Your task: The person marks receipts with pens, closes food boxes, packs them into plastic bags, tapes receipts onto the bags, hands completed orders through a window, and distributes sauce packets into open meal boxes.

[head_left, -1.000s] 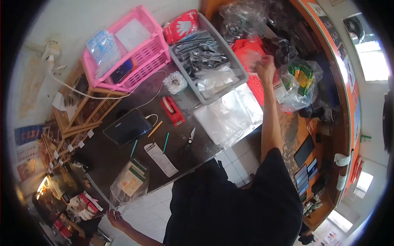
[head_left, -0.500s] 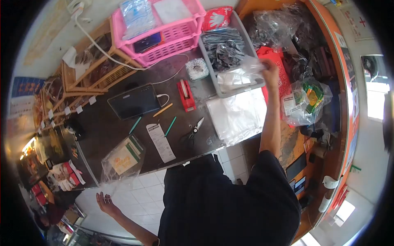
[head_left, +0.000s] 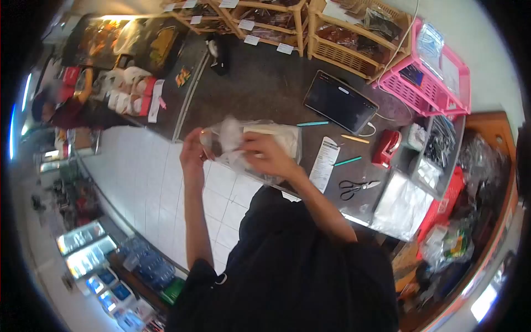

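At the counter's front edge, my left hand (head_left: 193, 148) pinches the gathered end of a clear plastic bag (head_left: 296, 145). Beside it, my right hand (head_left: 266, 155) is closed on a crumpled translucent plastic piece (head_left: 231, 133), blurred by motion. Behind my right hand, the clear bag lies on the counter with a pale, flat packet inside, partly hidden. To the right are a paper receipt (head_left: 324, 165), two green sticks, an orange stick (head_left: 355, 139) and black-handled scissors (head_left: 357, 188).
A tablet (head_left: 340, 102) with a cable, a red tape dispenser (head_left: 386, 148), a grey bin (head_left: 451, 166) and a pink basket (head_left: 462, 108) stand to the right. Wooden racks (head_left: 332, 52) line the back. At the far left, another person (head_left: 77, 113) stands near food trays.
The view has turned left. My right hand has left the grey bin with the translucent plastic and come beside my left hand at the clear bag.
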Demonstrator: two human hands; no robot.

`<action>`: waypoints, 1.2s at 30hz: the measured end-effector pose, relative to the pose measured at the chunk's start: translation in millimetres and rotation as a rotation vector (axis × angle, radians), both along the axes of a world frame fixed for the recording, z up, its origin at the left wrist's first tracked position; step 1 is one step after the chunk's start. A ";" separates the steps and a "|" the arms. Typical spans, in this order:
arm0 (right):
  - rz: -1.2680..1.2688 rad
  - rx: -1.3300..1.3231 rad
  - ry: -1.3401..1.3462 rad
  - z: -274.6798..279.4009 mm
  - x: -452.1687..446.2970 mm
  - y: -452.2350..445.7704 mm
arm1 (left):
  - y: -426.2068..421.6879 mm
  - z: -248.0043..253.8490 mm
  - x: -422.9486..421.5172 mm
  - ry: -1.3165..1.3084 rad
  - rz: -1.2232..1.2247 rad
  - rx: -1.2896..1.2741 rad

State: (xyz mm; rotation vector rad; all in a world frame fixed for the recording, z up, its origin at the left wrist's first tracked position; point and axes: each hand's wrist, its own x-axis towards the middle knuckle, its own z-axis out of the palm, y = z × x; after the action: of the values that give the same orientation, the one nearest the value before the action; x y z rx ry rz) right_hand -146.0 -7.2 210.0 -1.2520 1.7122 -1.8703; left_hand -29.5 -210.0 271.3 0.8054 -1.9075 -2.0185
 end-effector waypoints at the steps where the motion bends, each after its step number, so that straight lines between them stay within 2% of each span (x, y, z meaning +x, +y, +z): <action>1: 0.044 0.209 0.032 -20.8 6.1 -47.1 | -2.1 -4.0 2.9 0.037 -0.049 0.002; 3: 0.032 0.574 0.126 -72.1 18.8 -123.1 | 3.3 -6.8 2.2 0.121 -0.128 0.013; 5: 0.064 0.768 0.247 -104.5 22.5 -137.4 | 0.7 -7.0 -0.1 0.133 -0.326 -0.275; 9: 0.153 1.111 0.485 -137.9 24.1 -159.7 | -38.8 -17.8 -2.1 0.169 -0.093 0.178; 11: 0.038 1.052 0.485 -93.8 18.7 -128.2 | -55.1 -18.0 -6.0 0.137 -0.113 0.240; 12: -0.097 0.729 0.747 -72.2 4.7 -90.1 | -60.8 -17.0 -8.2 0.121 -0.121 0.268; 13: -0.130 0.852 0.617 -43.9 4.2 -59.0 | -61.4 -14.6 -9.9 0.099 -0.142 0.276; 14: 0.197 1.364 0.518 -10.2 -4.3 -30.6 | -58.0 -10.8 -13.3 0.076 -0.169 0.282; 15: 0.200 1.361 0.640 16.5 -9.6 -3.7 | -56.9 -6.2 -15.6 0.049 -0.200 0.287; 16: 0.153 1.353 0.579 48.5 -11.5 7.7 | -59.3 0.6 -16.1 0.049 -0.265 0.341; 17: 0.105 1.347 0.521 82.0 -15.1 14.0 | -60.7 1.2 -14.2 0.032 -0.313 0.270; 19: -0.151 0.962 0.249 144.4 -22.8 20.2 | -66.8 1.3 -7.3 0.000 -0.423 0.131; 20: -0.298 0.773 0.105 146.0 -22.1 38.4 | -75.8 9.9 -4.2 0.041 -0.487 0.103; 21: -0.444 0.581 -0.033 147.3 -21.6 63.4 | -85.7 5.8 5.7 0.051 -0.480 -0.036; 22: -0.665 0.419 -0.212 123.0 -12.1 95.1 | -101.2 -14.9 23.0 0.018 -0.413 -0.113; 23: -0.886 0.471 -0.318 76.6 -2.7 117.6 | -113.5 -27.4 29.5 0.047 -0.259 -0.094; 24: -0.787 0.697 -0.367 40.3 1.8 125.0 | -129.0 -42.1 31.6 -0.061 -0.237 -0.250; 25: -0.678 0.916 -0.422 4.2 9.4 126.0 | -139.8 -59.8 29.4 -0.201 -0.307 -0.558; 26: -0.482 1.227 -0.211 -37.2 29.4 125.8 | -137.3 -89.6 25.4 -0.204 -0.337 -0.651; 27: -0.368 1.076 -0.100 -75.3 44.4 120.7 | -123.9 -109.7 8.5 -0.165 -0.415 -0.743; 28: -0.350 0.942 0.026 -73.9 33.9 85.4 | -110.4 -129.8 -8.4 -0.119 -0.487 -0.835; 29: -0.410 0.978 -0.058 -73.7 28.0 48.4 | -91.2 -140.3 -30.4 -0.033 -0.618 -0.921; 30: -0.389 0.906 0.050 -63.2 18.2 28.4 | -70.3 -148.7 -49.5 0.056 -0.752 -1.002; 32: -0.512 0.726 0.136 -109.9 19.6 -12.1 | -33.7 -158.7 -69.1 0.238 -0.984 -1.162; 33: -0.540 0.716 0.140 -125.2 23.4 -18.3 | -18.7 -162.1 -74.7 0.340 -1.089 -1.235; 35: -0.591 0.685 0.158 -145.9 26.2 -21.6 | -27.9 -207.1 -48.8 0.252 -1.088 -1.242; 36: -0.634 0.573 0.070 -143.6 29.4 -17.3 | -46.3 -246.6 -27.7 0.128 -1.008 -1.172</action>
State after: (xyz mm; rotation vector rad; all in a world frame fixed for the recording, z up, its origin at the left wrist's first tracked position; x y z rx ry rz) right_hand -116.6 -24.5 66.4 -0.5891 2.6474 -1.4105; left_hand -57.2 -256.2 24.7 -0.6671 -3.0744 -0.7143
